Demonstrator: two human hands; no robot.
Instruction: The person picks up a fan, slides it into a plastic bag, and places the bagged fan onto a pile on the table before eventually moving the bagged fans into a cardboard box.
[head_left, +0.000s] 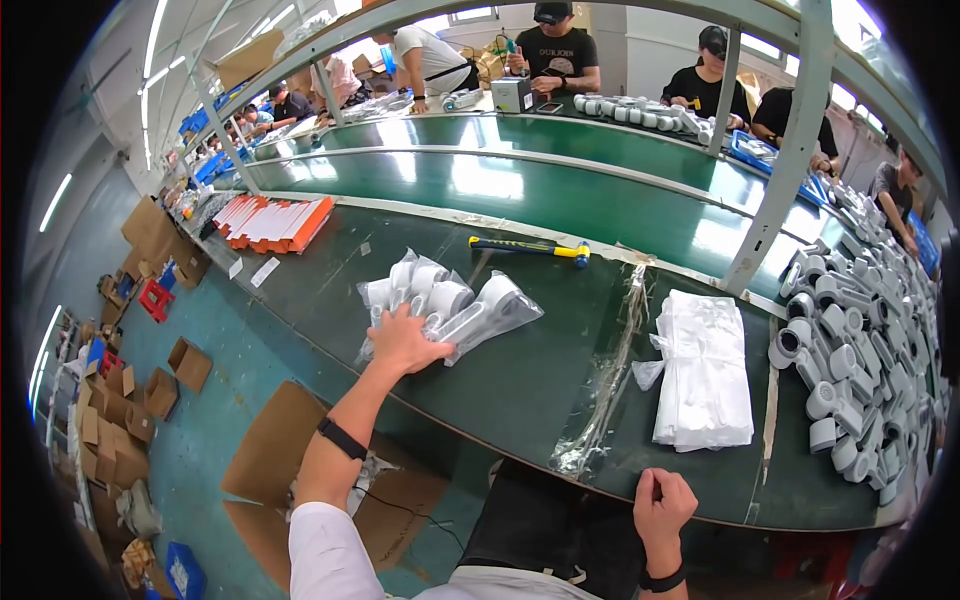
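Observation:
My left hand [405,341] lies with its fingers spread over a group of clear plastic bags [428,290] on the dark tabletop. Each bag seems to hold a white-and-grey handheld device with a round head and a straight handle. One bagged device [488,311] points out to the right, beside my thumb. At the table's front edge, my right hand [664,505] is curled closed, and nothing shows in it. Nearest to it is a stack of flat white plastic bags [703,380], tied around the middle.
A hammer [530,248] with a yellow-black handle lies behind the bagged devices. Orange-and-white cartons [275,222] stand far left; unbagged devices [855,360] are heaped at right. A metal post [785,160] rises by the green conveyor [480,170]. Below is an open cardboard box [265,450]. People work opposite.

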